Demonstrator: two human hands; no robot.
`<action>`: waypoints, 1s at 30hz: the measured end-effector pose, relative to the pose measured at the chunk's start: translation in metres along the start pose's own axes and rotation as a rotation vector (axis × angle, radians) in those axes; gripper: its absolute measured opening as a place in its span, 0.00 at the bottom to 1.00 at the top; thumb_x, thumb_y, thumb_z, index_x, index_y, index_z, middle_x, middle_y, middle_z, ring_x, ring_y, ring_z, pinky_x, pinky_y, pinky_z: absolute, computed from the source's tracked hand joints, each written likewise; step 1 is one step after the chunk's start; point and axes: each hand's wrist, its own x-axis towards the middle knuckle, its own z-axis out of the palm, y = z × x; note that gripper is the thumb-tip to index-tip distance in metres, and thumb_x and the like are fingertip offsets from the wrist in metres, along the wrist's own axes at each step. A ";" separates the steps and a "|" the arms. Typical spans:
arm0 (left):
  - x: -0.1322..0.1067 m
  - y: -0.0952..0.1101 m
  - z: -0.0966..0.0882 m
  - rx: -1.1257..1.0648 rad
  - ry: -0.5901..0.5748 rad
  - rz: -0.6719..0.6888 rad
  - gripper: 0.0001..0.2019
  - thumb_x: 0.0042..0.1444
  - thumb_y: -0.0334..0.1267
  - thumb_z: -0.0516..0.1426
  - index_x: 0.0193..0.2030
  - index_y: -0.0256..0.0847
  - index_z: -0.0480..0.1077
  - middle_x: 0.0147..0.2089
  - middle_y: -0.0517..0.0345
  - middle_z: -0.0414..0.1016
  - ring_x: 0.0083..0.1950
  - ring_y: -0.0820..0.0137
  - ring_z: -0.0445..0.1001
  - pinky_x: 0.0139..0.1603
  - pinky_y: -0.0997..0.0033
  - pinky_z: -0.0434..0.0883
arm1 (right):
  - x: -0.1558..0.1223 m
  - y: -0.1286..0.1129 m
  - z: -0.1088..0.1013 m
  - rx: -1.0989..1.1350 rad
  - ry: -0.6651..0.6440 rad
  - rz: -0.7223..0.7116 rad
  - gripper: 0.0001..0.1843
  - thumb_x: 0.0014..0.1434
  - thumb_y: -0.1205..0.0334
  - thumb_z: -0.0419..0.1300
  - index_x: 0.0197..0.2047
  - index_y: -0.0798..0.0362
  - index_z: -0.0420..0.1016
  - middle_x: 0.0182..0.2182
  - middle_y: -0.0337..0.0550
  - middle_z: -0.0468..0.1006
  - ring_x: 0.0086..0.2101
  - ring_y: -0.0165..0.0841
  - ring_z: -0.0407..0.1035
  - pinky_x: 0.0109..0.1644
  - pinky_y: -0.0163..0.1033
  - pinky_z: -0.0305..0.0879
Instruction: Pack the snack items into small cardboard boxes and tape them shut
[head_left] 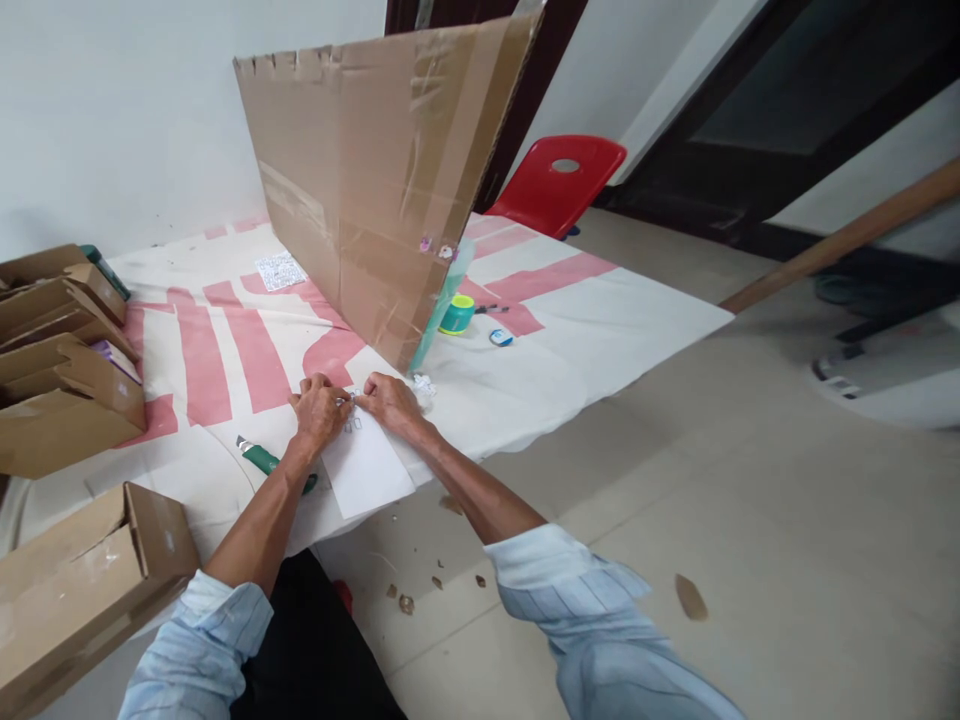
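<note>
My left hand (pixel 322 408) and my right hand (pixel 390 402) meet over the far end of a white sheet (pixel 369 475) near the table's front edge. Fingertips of both hands are pinched together around something small that I cannot make out. Several small outlined shapes (pixel 351 424) show on the sheet just below the fingers. A green utility knife (pixel 260 457) lies left of the sheet with its blade pointing away, partly hidden by my left forearm. Beyond my right hand sits a crumpled silvery scrap (pixel 424 384).
A large cardboard panel (pixel 360 170) stands upright behind my hands. Right of it are a green tape roll (pixel 457 315) and a small blue-and-white roll (pixel 500 338). Cardboard boxes (pixel 67 400) line the left side. A red chair (pixel 559 180) stands behind the table; scraps (pixel 690 598) litter the floor.
</note>
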 end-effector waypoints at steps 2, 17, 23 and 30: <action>0.000 0.001 0.000 0.001 0.002 -0.007 0.09 0.67 0.42 0.64 0.50 0.50 0.86 0.62 0.47 0.74 0.67 0.49 0.65 0.63 0.45 0.64 | 0.001 0.000 0.001 -0.012 0.004 0.000 0.08 0.58 0.59 0.69 0.31 0.49 0.74 0.30 0.38 0.80 0.32 0.33 0.68 0.34 0.36 0.53; -0.004 -0.002 0.000 0.023 -0.018 0.028 0.13 0.67 0.42 0.62 0.55 0.50 0.83 0.65 0.47 0.71 0.69 0.50 0.62 0.64 0.48 0.63 | -0.007 -0.005 -0.004 -0.041 -0.043 -0.032 0.05 0.63 0.61 0.66 0.35 0.50 0.82 0.34 0.43 0.85 0.34 0.34 0.73 0.35 0.37 0.56; -0.004 -0.005 0.001 -0.025 -0.017 0.019 0.12 0.65 0.39 0.64 0.54 0.50 0.83 0.64 0.47 0.72 0.69 0.49 0.63 0.65 0.47 0.63 | -0.009 -0.004 -0.003 -0.016 -0.026 -0.030 0.06 0.62 0.62 0.65 0.34 0.50 0.83 0.32 0.42 0.85 0.33 0.34 0.73 0.35 0.36 0.56; -0.003 -0.007 0.001 -0.083 0.000 0.026 0.12 0.64 0.36 0.64 0.52 0.51 0.84 0.63 0.47 0.74 0.68 0.49 0.65 0.65 0.47 0.64 | -0.013 0.001 -0.004 0.052 -0.001 -0.059 0.08 0.62 0.61 0.62 0.33 0.50 0.82 0.30 0.39 0.84 0.31 0.32 0.72 0.35 0.35 0.58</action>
